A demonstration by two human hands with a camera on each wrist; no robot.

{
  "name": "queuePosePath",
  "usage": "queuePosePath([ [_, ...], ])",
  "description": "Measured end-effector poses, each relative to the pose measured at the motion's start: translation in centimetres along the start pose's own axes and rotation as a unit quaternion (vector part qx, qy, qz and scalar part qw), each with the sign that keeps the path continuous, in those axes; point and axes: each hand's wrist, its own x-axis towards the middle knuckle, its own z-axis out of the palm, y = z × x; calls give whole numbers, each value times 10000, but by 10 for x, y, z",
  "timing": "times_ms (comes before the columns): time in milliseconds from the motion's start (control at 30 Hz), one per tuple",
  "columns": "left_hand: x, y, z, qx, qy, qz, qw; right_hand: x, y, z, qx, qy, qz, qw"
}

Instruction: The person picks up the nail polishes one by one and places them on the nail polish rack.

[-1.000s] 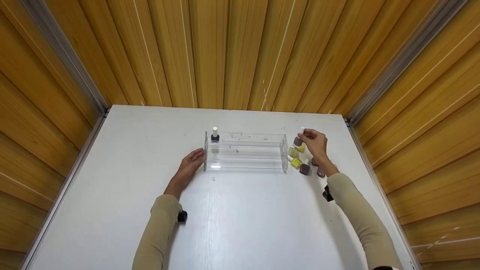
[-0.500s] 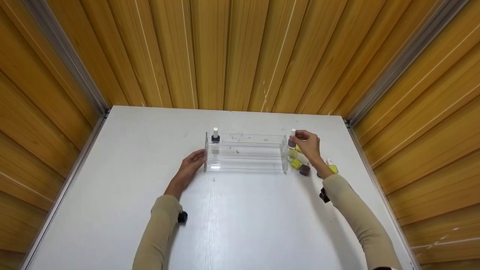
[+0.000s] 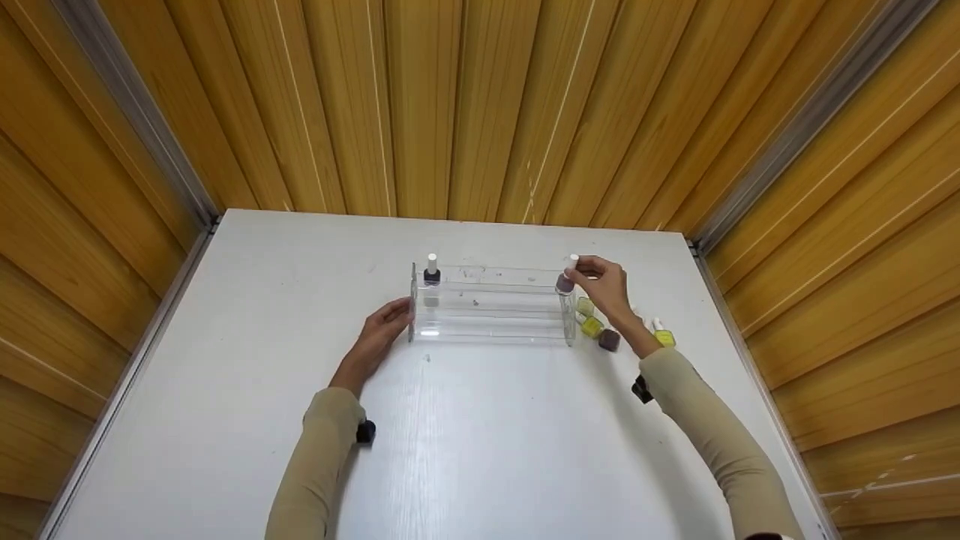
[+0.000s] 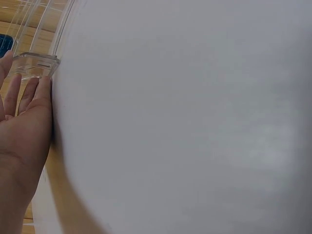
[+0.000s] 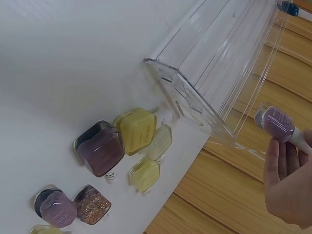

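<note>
A clear tiered acrylic rack (image 3: 568, 322) stands on the white table. My left hand (image 3: 381, 330) is at its left end, the extended fingertips (image 4: 45, 84) against the end panel in the left wrist view. With thumb and fingers, my right hand (image 3: 609, 291) pinches a mauve nail polish bottle (image 5: 278, 124) near its white cap. That bottle is raised at the rack's right end, level with the back tier, and overlaps the end panel in the head view. A dark blue nail polish bottle (image 3: 432, 277) with a white cap stands upright at the left of the back tier.
Loose nail polish bottles lie right of the rack: a yellow one (image 5: 136, 130), a dark purple one (image 5: 101, 148), a copper glitter one (image 5: 92, 204), another mauve one (image 5: 58, 209) and several more. Wood-patterned panels (image 3: 480, 112) rise behind the table's back edge.
My right hand has carried the mauve nail polish bottle leftward, from above the loose bottles to the rack's right end. The left hand has stayed at the left panel.
</note>
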Motion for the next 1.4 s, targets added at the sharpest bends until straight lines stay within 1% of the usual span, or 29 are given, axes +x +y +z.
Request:
queuePosePath([
  [233,1,-1,-1,-77,-93,18,9999,-3,-8,11,30,-181,-209,9996],
  [400,1,-3,-1,-174,-50,-23,9998,-7,-12,18,136,-389,-211,9989],
  [633,-2,-4,1,-147,-7,-30,9999,-9,-12,28,228,-488,-356,9979],
  [733,-2,-3,0,-44,-22,-13,10000,-9,-13,35,248,-540,-449,9972],
  [800,-2,-3,0,21,-47,-30,10000,-9,-15,39,211,-597,-418,9971],
  [933,-2,0,0,73,-44,-69,9999,-9,-23,48,206,-670,-364,9969],
  [1000,-2,2,0,76,-48,-96,9999,-12,-31,52,194,-715,-330,9967],
  [1100,-2,3,-1,87,-29,-121,9999,-12,-32,60,299,-753,-435,9958],
  [1167,-2,3,-1,83,-27,-127,9999,-12,-33,66,310,-815,-393,9954],
  [1233,-2,2,-1,80,25,-141,9999,-11,-27,73,386,-839,-442,9947],
  [1400,-3,0,2,53,40,-99,9999,-14,-29,87,526,-960,-555,9924],
])
